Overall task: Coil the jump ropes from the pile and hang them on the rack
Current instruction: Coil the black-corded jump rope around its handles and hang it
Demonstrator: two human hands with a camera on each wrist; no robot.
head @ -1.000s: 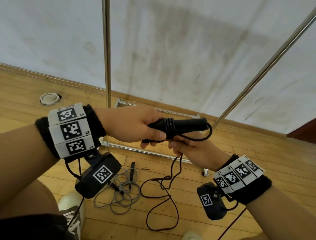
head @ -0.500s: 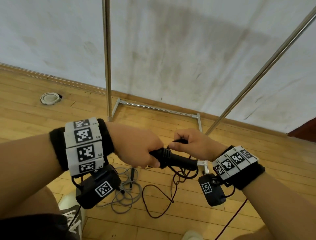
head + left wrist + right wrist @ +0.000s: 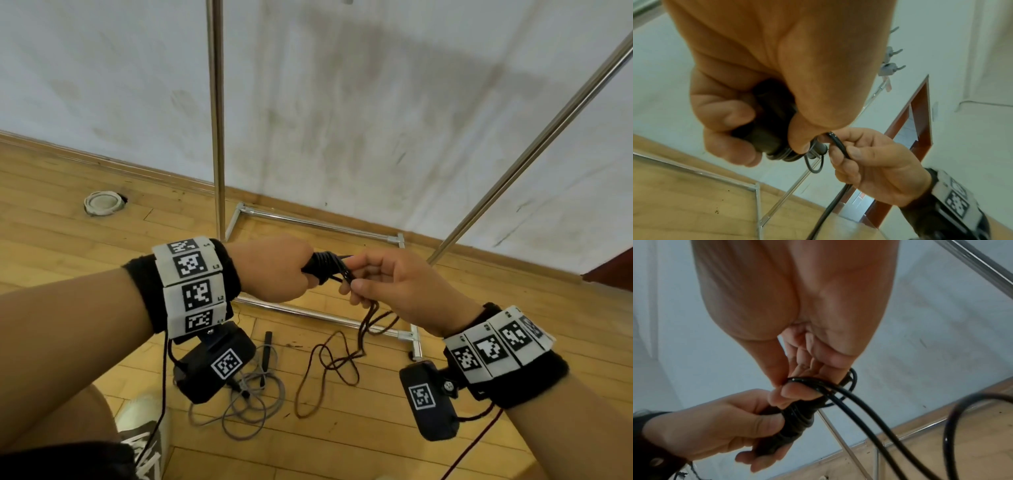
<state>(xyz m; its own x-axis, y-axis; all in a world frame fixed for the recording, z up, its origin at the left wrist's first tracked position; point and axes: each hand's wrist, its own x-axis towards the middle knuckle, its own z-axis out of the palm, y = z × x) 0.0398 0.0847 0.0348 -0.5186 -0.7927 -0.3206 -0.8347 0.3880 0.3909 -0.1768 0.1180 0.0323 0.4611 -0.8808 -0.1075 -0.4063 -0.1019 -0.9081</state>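
Winding a dark jump rope [image 3: 368, 322] onto its own black handles [image 3: 323, 266], we work just in front of the rack [image 3: 216, 113], whose base bars lie on the wooden floor [image 3: 51, 240] against the far wall. We judge the cord light, limp and glossy, so it is likely to slide and spring loose unless each turn is kept under tension; the rigid handles are the sure place to take hold, with the cord pinched close to the last wrap. Our left hand [image 3: 274, 270] is closed in a full fist around the handles, and several tight turns of cord already ring them just beyond the thumb. Our right hand [image 3: 394, 287], touching the left at the fingertips, pinches a bend of cord between thumb and forefinger, its other fingers loosely curled. From this pinch the slack drops to the floor near the rack base, where it lies in open loops. A second, grey rope [image 3: 246, 407] lies in a loose tangle further left, beside a shoe [image 3: 144, 435]; a pale ring [image 3: 102, 202] sits on the floor at the far left
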